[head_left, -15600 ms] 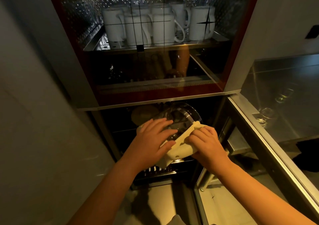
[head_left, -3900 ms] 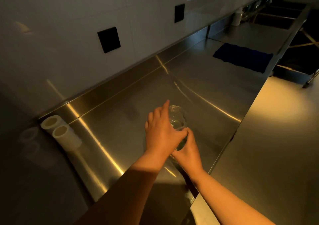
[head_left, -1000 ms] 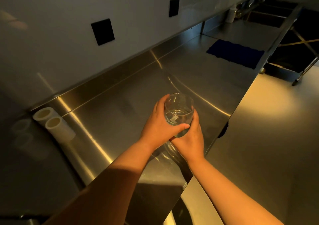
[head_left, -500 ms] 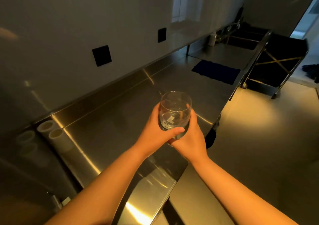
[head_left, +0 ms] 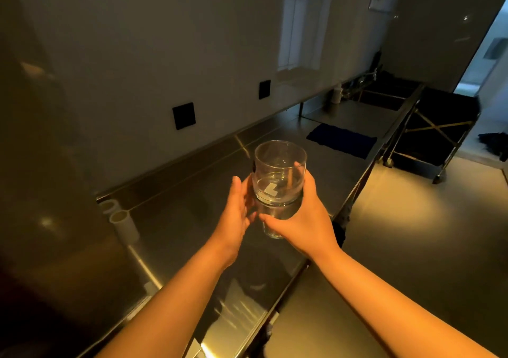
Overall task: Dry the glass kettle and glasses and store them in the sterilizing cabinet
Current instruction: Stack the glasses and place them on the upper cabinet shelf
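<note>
Two clear glasses are stacked, the upper glass point(head_left: 279, 165) nested in the lower glass point(head_left: 275, 220), and a small white label shows through the glass. They are held upright in the air above the steel counter point(head_left: 192, 220). My right hand point(head_left: 308, 220) grips the stack from the right, thumb curled across the front of the lower glass and fingers behind. My left hand point(head_left: 236, 214) lies against the left side of the stack, fingers pointing up. No kettle and no drying cloth are in view.
Two white cylinders point(head_left: 123, 221) lie on the counter at the left, beside a dark cabinet side point(head_left: 41, 192). A dark blue cloth point(head_left: 341, 140) lies farther along, before a sink point(head_left: 384, 96). A black wheeled cart point(head_left: 437, 129) stands on the floor at the right.
The stacked glasses have risen off the counter and are held higher in front of me. My left thumb has come off the front of the glass. The view has tilted up along the counter.
</note>
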Tool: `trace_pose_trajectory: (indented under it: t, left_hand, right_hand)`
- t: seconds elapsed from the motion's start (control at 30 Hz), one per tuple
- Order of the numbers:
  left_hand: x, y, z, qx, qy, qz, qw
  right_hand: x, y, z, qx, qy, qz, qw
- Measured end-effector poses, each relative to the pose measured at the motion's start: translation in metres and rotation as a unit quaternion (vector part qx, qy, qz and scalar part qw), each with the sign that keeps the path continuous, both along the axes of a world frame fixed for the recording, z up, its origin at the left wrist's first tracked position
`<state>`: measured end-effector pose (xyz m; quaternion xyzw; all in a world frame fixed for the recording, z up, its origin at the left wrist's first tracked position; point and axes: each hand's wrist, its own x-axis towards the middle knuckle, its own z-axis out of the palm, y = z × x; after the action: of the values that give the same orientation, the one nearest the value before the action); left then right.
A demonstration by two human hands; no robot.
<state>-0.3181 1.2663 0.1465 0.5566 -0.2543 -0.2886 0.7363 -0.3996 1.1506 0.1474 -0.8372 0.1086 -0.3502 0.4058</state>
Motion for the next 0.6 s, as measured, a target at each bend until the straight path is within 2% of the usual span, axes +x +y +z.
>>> trace_pose_trajectory:
  t: [0.13,0.3,0.37,0.6]
  left_hand:
    - [-0.011,0.010,-0.003,-0.056,0.182,0.008,0.982]
    - [-0.023,0.021,-0.005,-0.139,0.409,-0.002,0.902]
    - [-0.031,0.024,-0.003,-0.152,0.447,-0.003,0.882]
    - [-0.056,0.028,0.009,-0.196,0.490,-0.017,0.850]
  right_hand:
    - [-0.009,0.010,0.016,0.014,0.007,0.023,1.000]
    - [-0.021,0.024,0.033,0.026,0.008,0.040,0.999]
    - [-0.025,0.030,0.039,0.024,0.008,0.043,0.999]
    - [-0.041,0.049,0.054,0.040,-0.003,0.067,0.997]
